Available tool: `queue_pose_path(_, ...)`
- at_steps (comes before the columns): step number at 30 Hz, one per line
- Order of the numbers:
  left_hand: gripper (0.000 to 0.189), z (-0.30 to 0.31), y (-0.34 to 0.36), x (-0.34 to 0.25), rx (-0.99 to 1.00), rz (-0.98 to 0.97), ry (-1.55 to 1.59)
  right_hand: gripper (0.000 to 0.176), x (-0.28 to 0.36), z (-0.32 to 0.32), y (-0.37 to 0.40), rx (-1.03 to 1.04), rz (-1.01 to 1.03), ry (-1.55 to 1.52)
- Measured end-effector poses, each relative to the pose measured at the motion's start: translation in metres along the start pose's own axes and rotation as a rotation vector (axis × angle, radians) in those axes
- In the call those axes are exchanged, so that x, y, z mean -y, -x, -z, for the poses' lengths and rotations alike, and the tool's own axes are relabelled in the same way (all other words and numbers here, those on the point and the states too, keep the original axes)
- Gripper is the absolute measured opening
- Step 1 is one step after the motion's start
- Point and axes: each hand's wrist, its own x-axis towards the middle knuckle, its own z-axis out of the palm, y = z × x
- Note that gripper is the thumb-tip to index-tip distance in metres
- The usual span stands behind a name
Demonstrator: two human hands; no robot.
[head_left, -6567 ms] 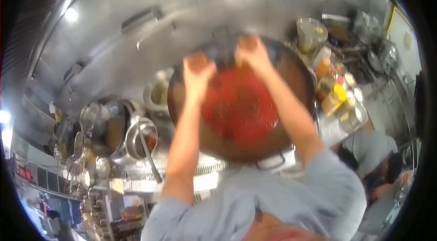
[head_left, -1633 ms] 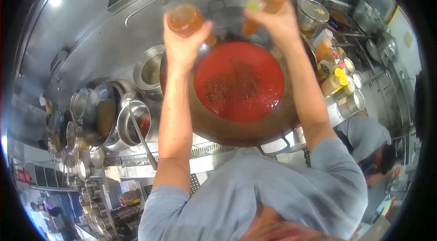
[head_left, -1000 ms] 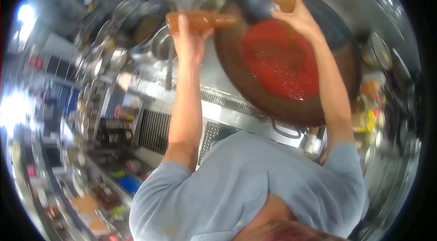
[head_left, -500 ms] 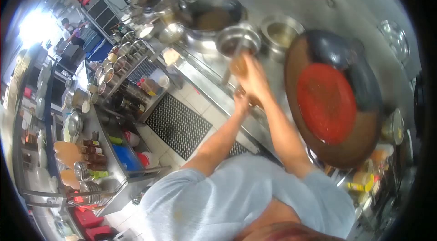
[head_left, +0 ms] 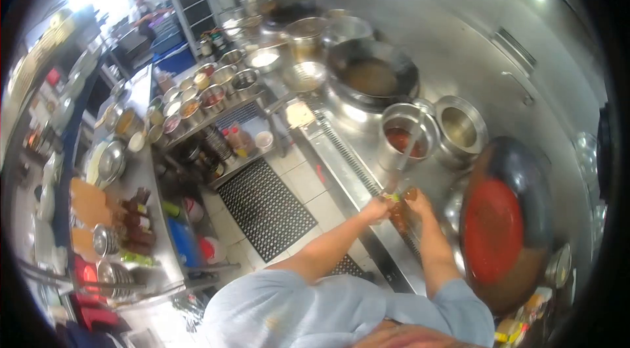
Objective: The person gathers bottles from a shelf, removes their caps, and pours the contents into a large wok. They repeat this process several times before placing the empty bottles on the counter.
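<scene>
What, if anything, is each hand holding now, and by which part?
The left hand appears to grip an amber bottle near its green label; the right hand seems to hold another bottle, but blur hides which part.

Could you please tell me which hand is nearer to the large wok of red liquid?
Right: the right hand is a little apart from the large wok, between it and the left hand, which is farther off, on the right hand's other side.
</scene>
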Motion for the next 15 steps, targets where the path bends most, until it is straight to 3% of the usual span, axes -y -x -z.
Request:
queue_pose_path(1,0.040,0.014,0.073,-0.053,0.041,-0.003,-0.114,0.091,0.019,0.020,0.016,0.003,-0.083,0.055)
queue_pose_path(2,0.037,0.049,0.101,-0.057,0.028,-0.084,-0.221,0.090,0.043,0.044,0.038,0.005,-0.166,0.110)
queue_pose_path(3,0.035,0.083,0.127,-0.060,0.006,-0.163,-0.329,0.081,0.018,0.046,0.024,-0.188,-0.051,0.056)
queue_pose_path(4,0.031,0.120,0.153,-0.062,-0.171,-0.339,-0.391,0.067,0.004,0.061,0.016,-0.442,0.118,0.008)
queue_pose_path(5,0.033,0.148,0.208,-0.103,-0.280,-0.346,-0.385,0.050,0.040,0.096,0.057,-0.415,0.234,-0.652)
queue_pose_path(6,0.032,0.150,0.276,-0.159,-0.541,-0.419,-0.440,0.040,0.084,0.132,0.102,-0.528,0.452,-0.791)
queue_pose_path(7,0.031,0.149,0.330,-0.204,-0.635,-0.690,-0.370,0.039,0.138,0.171,0.158,-0.620,0.623,-0.807)
queue_pose_path(8,0.032,0.128,0.396,-0.259,-0.774,-0.933,-0.532,0.045,0.179,0.203,0.206,-0.670,0.819,-0.797)
queue_pose_path(9,0.040,0.098,0.455,-0.295,-0.802,-1.054,-0.514,0.045,0.205,0.227,0.239,-0.742,1.159,-0.797)
queue_pose_path(11,0.040,0.042,0.543,-0.333,-0.829,-1.337,-0.854,0.045,0.253,0.267,0.300,-0.787,1.818,-0.667)
queue_pose_path(13,0.040,-0.005,0.598,-0.350,-0.789,-1.439,-1.308,0.045,0.290,0.270,0.340,-0.764,2.184,-0.483)
queue_pose_path(15,0.040,-0.033,0.625,-0.355,-0.754,-1.387,-1.610,0.045,0.322,0.260,0.365,-0.658,2.342,-0.351)
